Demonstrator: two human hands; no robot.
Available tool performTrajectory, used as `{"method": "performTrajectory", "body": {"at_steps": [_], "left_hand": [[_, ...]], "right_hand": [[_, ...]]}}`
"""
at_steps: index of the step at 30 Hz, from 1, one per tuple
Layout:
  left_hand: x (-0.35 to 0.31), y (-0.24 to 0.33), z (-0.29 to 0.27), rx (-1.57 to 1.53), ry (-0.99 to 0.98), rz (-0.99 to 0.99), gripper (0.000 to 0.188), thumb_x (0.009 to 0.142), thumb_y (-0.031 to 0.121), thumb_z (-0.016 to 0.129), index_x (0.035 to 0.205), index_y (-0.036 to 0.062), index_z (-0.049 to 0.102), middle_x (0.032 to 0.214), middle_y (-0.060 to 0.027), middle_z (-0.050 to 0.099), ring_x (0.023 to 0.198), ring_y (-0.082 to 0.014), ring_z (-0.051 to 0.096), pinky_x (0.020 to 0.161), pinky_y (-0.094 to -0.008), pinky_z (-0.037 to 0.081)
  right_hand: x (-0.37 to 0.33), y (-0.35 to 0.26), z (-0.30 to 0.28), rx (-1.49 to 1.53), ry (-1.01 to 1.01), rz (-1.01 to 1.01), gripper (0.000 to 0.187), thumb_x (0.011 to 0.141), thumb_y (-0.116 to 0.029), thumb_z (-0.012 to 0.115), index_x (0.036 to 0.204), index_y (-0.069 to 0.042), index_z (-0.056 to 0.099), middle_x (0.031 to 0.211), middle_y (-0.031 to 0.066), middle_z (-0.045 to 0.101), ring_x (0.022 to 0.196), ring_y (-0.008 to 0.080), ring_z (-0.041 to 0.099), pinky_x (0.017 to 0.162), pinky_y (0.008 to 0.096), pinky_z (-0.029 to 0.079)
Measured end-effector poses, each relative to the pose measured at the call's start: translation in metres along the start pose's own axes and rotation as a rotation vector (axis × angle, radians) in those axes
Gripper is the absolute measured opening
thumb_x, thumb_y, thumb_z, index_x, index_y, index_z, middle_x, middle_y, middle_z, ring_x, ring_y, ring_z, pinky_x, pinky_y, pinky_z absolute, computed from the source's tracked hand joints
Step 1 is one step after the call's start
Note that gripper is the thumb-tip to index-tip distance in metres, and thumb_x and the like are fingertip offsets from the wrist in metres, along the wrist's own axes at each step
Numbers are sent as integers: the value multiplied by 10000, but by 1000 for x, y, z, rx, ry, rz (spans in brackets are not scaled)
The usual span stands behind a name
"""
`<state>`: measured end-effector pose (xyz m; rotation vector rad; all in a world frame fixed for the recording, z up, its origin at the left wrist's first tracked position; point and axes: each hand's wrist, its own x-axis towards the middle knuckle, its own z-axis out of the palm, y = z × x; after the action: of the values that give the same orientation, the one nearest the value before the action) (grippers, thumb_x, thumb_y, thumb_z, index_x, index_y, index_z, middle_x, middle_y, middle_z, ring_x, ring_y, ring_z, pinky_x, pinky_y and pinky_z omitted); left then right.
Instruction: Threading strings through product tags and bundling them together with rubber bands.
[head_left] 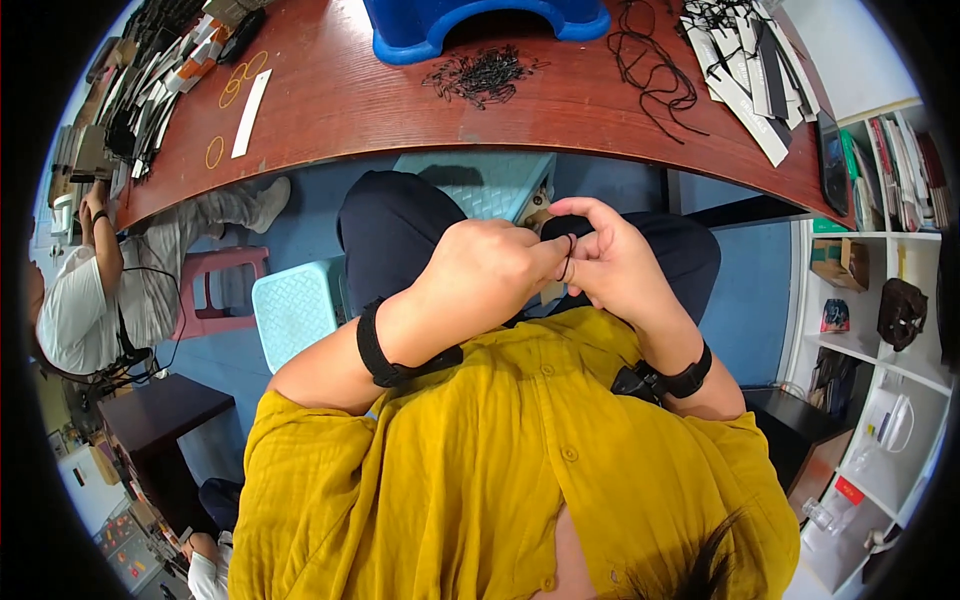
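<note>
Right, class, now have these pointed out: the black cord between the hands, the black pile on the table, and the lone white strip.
Black cord [572, 246], head view: its upper looped part.
Black pile [485, 76], head view: its middle.
White strip [251, 114], head view: middle of its length.

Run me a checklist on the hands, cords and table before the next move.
1. Both hands at the thin black cord: ok; left hand and right hand meet at it above the lap.
2. Knot in that cord: cannot tell; the fingers hide part of it.
3. Pile of small black pieces on the table: ok, just in front of the blue stool.
4. Loose black cords laid straight: not ok, lying in tangled loops.
5. Flat strips stacked squarely: not ok, overlapping at angles.
</note>
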<state>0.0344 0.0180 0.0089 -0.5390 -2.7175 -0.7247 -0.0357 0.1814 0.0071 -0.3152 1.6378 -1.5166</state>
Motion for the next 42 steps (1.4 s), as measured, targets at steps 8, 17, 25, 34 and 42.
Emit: {"method": "performTrajectory", "body": {"at_steps": [8, 17, 25, 34, 42], "left_hand": [[3, -5, -1, -804, -20, -626, 123, 846, 129, 604, 903, 45, 673, 608, -9, 594, 524, -81, 559, 497, -224, 446], [9, -25, -7, -1206, 53, -762, 162, 910, 110, 516, 846, 17, 632, 687, 25, 548, 576, -44, 495, 544, -175, 397], [10, -41, -4, -1218, 246, -639, 93, 885, 85, 528, 827, 35, 581, 806, 27, 454, 585, -53, 404, 520, -184, 326], [5, -28, -23, -1618, 429, -668, 94, 905, 163, 544, 919, 71, 540, 691, 62, 458, 509, -29, 353, 481, -174, 289], [18, -31, -18, -1228, 364, -646, 137, 891, 111, 557, 868, -6, 623, 801, 11, 470, 547, -53, 475, 512, -185, 361]], "right_hand": [[12, 19, -19, 217, -188, 79, 291, 876, -307, 589, 953, -27, 592, 751, 73, 648, 541, 95, 585, 450, 183, 426], [16, 16, -11, -243, -79, 25, 281, 786, -279, 689, 756, -25, 574, 644, 44, 607, 543, 106, 583, 494, 217, 440], [0, -7, -9, -1066, 125, -328, 231, 636, -238, 603, 720, -25, 568, 689, 157, 579, 662, 352, 573, 614, 423, 471], [-26, -73, -31, -1171, -64, -304, 267, 680, -268, 575, 726, -6, 593, 694, 186, 597, 682, 364, 590, 623, 418, 480], [-33, -71, -38, -983, -140, -334, 221, 673, -206, 652, 733, -24, 542, 650, 171, 563, 624, 371, 557, 546, 400, 440]]}}
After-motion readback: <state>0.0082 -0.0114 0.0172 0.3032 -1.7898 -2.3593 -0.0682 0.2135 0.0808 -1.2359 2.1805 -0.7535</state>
